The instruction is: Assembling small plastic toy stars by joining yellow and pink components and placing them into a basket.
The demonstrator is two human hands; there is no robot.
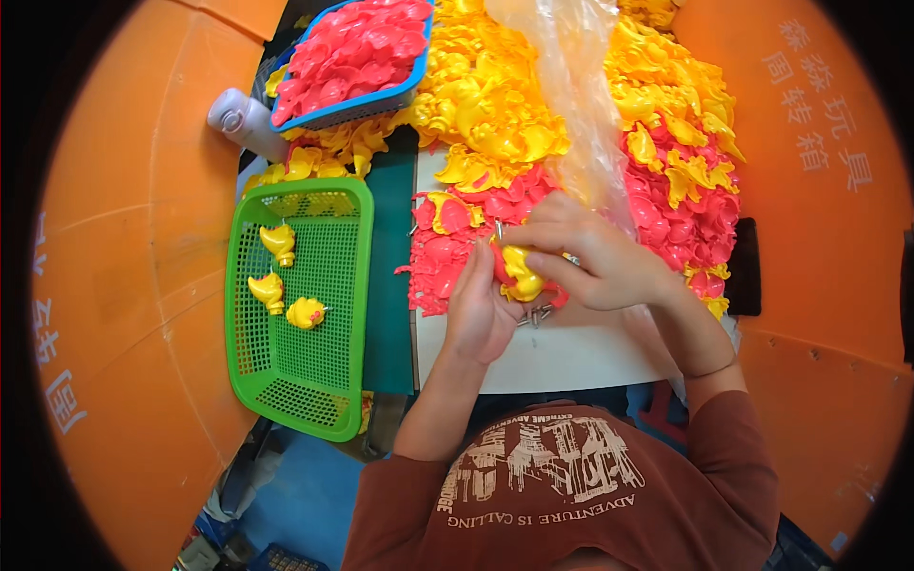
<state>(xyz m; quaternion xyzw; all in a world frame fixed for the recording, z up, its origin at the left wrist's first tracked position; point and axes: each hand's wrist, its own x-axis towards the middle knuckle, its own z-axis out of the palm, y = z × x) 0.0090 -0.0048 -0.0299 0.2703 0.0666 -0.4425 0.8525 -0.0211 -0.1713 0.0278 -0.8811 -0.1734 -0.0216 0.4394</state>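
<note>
My left hand (481,314) cradles a yellow and pink plastic toy part (522,271) above the near edge of the table. The fingers of my right hand (600,252) close in on the same part from the right and above. A thin metal pin (499,229) sticks up beside the part, near my right fingertips; whether it is fixed in the part I cannot tell. Several small metal pins (535,316) lie on the white table surface (562,362) just below my hands. Pink plastic pieces (443,271) are piled to the left of my left hand.
A green basket (364,285) at the left holds three yellow toy parts (278,244). Behind it stand a blue basket (367,107) of pink pieces and a pale bottle (246,122). Yellow pieces (486,90) heap at the back, beside a clear plastic bag (581,105). Orange panels (809,238) flank both sides.
</note>
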